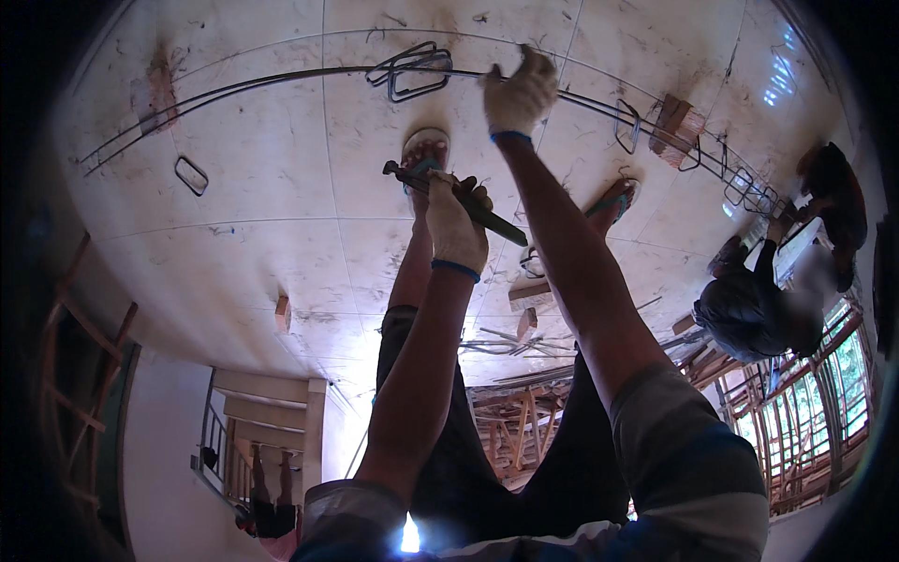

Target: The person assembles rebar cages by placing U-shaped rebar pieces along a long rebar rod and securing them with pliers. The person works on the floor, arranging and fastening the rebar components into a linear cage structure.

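My left hand (456, 229), in a white work glove with a blue cuff, is closed around a long tool (494, 223). The tool has a dark, knobbed head at one end and a green handle at the other. Farther forward, my gloved right hand (521, 92) hovers at the long steel bars (272, 81), its thumb spread away from the fingers. Whether it touches the bars I cannot tell. Beside it, several bent wire stirrups (419, 86) hang bunched around the bars. A single loose stirrup (191, 175) lies on the floor at the left.
Brick blocks (676, 126) stand under the bars at the right. Another person (763, 290) crouches by the bars' right end, near more stirrups (740, 187). A small brick (283, 314) rests on the pale tiled floor (272, 244). Stairs (267, 412) and timber framing are at the edges.
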Demonstrator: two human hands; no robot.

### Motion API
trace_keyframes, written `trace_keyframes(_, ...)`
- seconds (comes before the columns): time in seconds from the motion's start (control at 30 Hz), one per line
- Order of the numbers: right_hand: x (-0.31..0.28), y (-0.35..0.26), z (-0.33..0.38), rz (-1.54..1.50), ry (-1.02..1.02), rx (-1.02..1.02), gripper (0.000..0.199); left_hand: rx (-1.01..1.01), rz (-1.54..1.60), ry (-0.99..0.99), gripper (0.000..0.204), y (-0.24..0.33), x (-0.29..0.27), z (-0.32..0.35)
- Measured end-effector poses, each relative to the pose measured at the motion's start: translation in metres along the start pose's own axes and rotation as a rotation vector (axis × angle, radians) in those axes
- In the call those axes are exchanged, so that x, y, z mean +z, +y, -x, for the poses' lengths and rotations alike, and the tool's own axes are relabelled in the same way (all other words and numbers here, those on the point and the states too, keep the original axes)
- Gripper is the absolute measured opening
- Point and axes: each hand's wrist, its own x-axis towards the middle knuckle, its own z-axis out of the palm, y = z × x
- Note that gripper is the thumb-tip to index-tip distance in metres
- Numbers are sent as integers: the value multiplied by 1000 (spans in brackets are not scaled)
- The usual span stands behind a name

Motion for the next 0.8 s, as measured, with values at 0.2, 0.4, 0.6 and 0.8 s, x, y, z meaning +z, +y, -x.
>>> trace_keyframes(0.2,-4,78,-3,-23,-245,230,54,-40,53,-82,29,9,0,-2)
trace_keyframes(0.4,-17,79,16,-16,-162,217,49,-68,76,-64,27,15,5,-1)
trace_keyframes(0.6,11,8,28,-427,-721,-106,41,-48,130,1,27,29,1,-2)
trace_keyframes(0.8,90,-88,37,-207,-690,180,33,28,68,122,36,46,7,-7)
